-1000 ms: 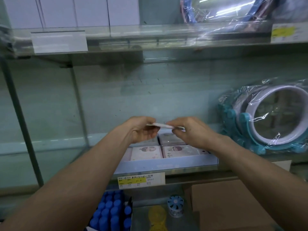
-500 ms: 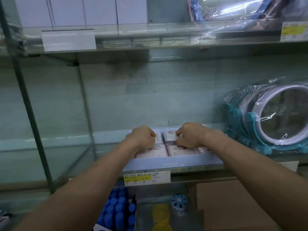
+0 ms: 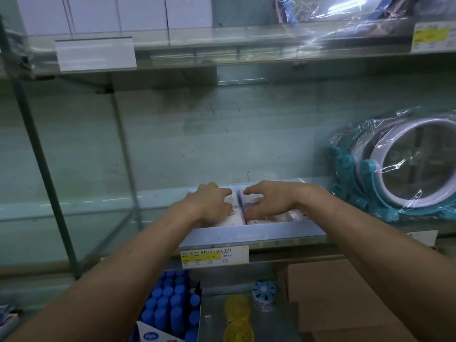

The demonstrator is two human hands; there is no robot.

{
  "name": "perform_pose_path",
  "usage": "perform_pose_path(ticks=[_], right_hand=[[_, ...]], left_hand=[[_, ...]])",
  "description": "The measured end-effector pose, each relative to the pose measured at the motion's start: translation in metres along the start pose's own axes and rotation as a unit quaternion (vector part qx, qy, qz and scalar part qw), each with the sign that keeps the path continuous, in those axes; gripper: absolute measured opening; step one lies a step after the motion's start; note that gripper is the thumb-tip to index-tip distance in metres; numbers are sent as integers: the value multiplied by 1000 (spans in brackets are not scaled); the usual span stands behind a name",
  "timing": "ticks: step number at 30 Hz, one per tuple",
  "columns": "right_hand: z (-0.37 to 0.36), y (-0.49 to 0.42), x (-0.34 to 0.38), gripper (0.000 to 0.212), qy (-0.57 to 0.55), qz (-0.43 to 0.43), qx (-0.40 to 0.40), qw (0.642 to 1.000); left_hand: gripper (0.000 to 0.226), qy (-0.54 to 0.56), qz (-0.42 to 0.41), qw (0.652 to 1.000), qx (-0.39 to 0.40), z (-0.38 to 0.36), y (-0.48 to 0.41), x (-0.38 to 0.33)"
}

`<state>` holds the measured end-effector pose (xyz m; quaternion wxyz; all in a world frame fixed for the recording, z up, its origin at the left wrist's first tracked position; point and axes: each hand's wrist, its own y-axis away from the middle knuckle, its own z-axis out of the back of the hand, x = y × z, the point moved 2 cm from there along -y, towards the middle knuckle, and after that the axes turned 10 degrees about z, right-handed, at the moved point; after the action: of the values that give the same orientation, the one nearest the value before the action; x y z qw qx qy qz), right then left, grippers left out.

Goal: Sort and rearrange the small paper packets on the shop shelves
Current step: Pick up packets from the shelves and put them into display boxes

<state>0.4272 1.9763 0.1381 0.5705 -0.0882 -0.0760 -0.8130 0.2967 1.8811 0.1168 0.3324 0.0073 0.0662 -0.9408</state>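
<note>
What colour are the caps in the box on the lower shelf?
The caps are blue; the head view shows them clearly.

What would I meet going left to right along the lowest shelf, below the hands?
A box of blue-capped bottles → yellow round slotted plastic discs → small round blue-and-white vented container → brown cardboard box.

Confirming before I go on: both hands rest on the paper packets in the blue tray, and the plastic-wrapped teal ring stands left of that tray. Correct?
Not quite. The head view shows the plastic-wrapped teal ring standing right of the blue tray, not left. The rest holds: left hand and right hand both rest on the paper packets in that tray.
</note>
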Motion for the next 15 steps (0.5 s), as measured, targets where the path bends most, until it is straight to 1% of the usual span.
perform_pose_path(ticks=[2,5,8,10,11,13,15], right_hand=[[1,0,-1,75,-20,-11,33,999],[2,-1,0,75,-3,-21,50,999],[4,0,5,74,0,-14,50,999],[5,1,7,74,-5,-6,37,999],[5,2,7,71,-7,-1,29,1000],[3,3,7,61,-8,11,32,999],[1,5,8,57,-13,12,42,999]], left_hand=[[40,-26,-18,999,20,-1,3,3],[42,-52,-16,998,38,-2,8,3],[41,-89,-4,995,34,5,9,-3],[41,-88,7,996,25,13,11,-8],[42,-76,9,997,33,16,12,-11],[41,-57,12,996,74,19,16,-14],[40,-61,24,993,95,19,18,-16]])
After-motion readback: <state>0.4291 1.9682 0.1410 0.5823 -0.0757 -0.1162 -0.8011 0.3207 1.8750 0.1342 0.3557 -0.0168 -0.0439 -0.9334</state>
